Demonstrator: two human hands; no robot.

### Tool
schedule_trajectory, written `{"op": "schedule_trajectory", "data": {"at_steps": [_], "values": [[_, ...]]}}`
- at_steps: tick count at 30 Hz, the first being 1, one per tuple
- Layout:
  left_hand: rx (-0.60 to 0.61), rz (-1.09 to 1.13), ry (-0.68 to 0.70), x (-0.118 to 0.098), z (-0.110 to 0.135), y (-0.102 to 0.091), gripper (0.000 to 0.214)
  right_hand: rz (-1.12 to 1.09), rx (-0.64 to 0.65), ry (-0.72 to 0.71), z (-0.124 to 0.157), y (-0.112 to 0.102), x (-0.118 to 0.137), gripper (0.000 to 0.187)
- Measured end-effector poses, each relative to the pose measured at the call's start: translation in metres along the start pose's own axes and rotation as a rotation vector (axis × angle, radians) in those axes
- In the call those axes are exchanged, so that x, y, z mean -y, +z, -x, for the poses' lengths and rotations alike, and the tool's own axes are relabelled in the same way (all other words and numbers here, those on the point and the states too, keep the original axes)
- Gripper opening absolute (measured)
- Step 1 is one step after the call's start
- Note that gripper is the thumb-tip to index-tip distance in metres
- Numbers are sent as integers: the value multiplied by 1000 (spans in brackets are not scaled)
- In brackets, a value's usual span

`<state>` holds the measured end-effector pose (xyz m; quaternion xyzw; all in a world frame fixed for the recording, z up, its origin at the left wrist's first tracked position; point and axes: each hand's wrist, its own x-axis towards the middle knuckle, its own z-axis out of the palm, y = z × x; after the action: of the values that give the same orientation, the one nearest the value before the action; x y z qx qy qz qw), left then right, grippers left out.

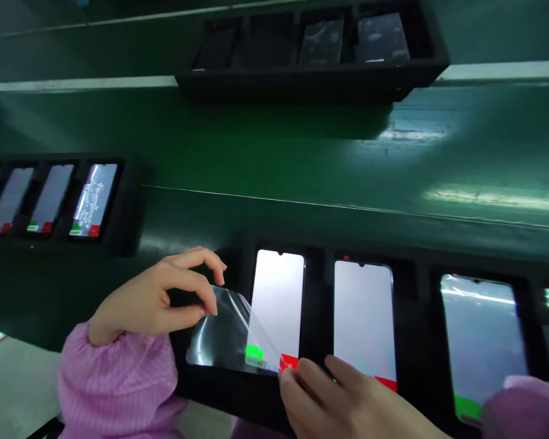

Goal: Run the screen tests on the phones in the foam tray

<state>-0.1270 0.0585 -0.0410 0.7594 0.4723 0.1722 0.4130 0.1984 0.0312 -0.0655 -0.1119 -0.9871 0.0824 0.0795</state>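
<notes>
At the near side of the green desk [265, 158], the left hand [160, 296] reaches in from the left, wrist bent, knuckles up. Its grip is closed to a pinch, thumb against fingertip, on the upper edge of a clear film [222, 329]. The film slants across the lower left of a lit phone [277, 292] seated in a black tray [320, 292]. Right hand [333, 396]: low, fingers curled together at the film's lower right corner; I cannot tell whether its grip is closed on it. This hand hides parts of the lit phone and the neighbouring phone [363, 317]. Also noted: a left-side tray [128, 207] of lit phones; a far tray [302, 79], dark.
</notes>
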Motion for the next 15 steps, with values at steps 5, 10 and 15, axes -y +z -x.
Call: {"op": "schedule_trajectory", "data": {"at_steps": [5,10,15], "values": [[-143,26,19,2,-13,9,28,-51,-16,-54,-6,-4,-6,16],[-412,120,-37,12,-31,29,28,-110,-157,-5,-18,3,-29,20],[-628,334,-106,26,-49,45,22,-430,-285,367,-35,-6,-89,15]]}}
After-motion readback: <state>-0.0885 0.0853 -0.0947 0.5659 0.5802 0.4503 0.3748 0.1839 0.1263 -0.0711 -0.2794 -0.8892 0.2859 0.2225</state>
